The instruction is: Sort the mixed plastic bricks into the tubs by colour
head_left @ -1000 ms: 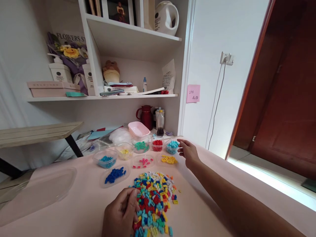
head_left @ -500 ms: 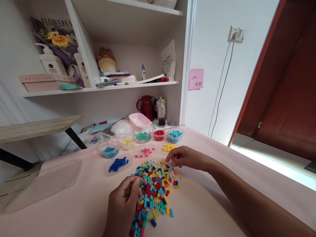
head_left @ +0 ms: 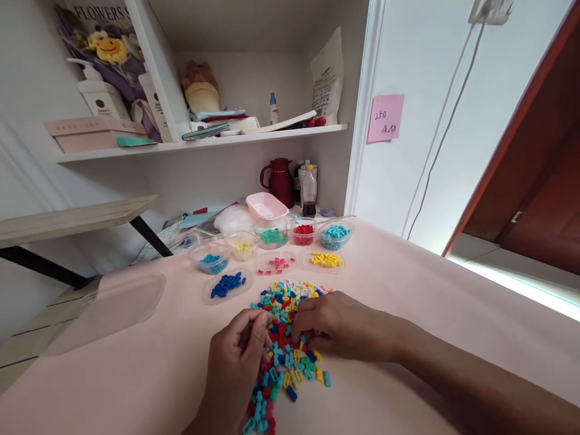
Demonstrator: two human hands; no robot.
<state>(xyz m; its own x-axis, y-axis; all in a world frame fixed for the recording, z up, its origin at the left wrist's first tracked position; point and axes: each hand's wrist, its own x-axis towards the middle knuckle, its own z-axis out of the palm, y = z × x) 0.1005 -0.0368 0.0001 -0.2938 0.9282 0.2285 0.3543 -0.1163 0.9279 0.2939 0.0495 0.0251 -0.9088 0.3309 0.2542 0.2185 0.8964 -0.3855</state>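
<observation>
A heap of small toy building bricks (head_left: 285, 362) in mixed colours lies on the pink table. At the heap's left edge is my left hand (head_left: 240, 350), its thumb and fingers pressed together; whatever they hold is hidden. My right hand (head_left: 328, 323) reaches over the middle of the heap with its fingers bent down among the bricks, and the fingertips are partly covered. Behind the heap stand clear tubs of sorted bricks: dark blue bricks (head_left: 227, 284), pink bricks (head_left: 280, 264), yellow bricks (head_left: 327, 260), red bricks (head_left: 303, 234) and green bricks (head_left: 273, 237).
Light blue bricks (head_left: 336, 235) fill a tub at the back right. A pink basin (head_left: 267, 208), a red jug (head_left: 281, 184) and a bottle (head_left: 309, 190) stand under the shelf (head_left: 203, 145). A clear lid (head_left: 122, 311) lies at the left.
My right hand has moved from the heap's far right edge down and left into its middle. My left hand keeps its pinch beside the heap. The view has shifted slightly.
</observation>
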